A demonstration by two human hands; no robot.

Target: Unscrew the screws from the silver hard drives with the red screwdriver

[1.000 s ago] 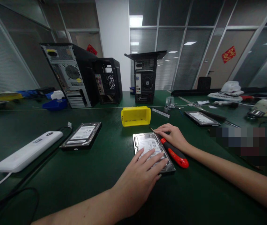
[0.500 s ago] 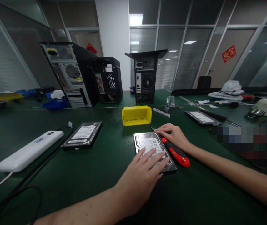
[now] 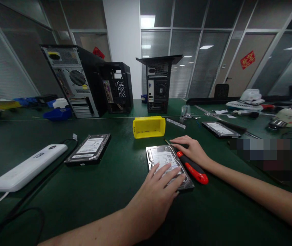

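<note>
A silver hard drive [image 3: 164, 156] with a white label lies flat on the green table [image 3: 97, 194] in front of me. My left hand [image 3: 158, 191] rests flat on its near half, fingers spread. My right hand [image 3: 192, 150] lies just right of the drive's far corner, its fingers curled over the shaft of a screwdriver [image 3: 193, 170] with a red and black handle. The handle sticks out toward me along the drive's right edge, and the metal tip shows beyond my fingers.
A yellow bin [image 3: 148, 127] stands just behind the drive. A second hard drive [image 3: 89, 149], a white device [image 3: 28, 168] and black cable [image 3: 20, 212] lie at the left, a third drive [image 3: 219, 129] at the right. Three computer towers [image 3: 74, 82] [image 3: 117, 87] [image 3: 158, 83] stand at the back.
Both hands stay where they were on the drive and the screwdriver. Only my view has shifted slightly.
</note>
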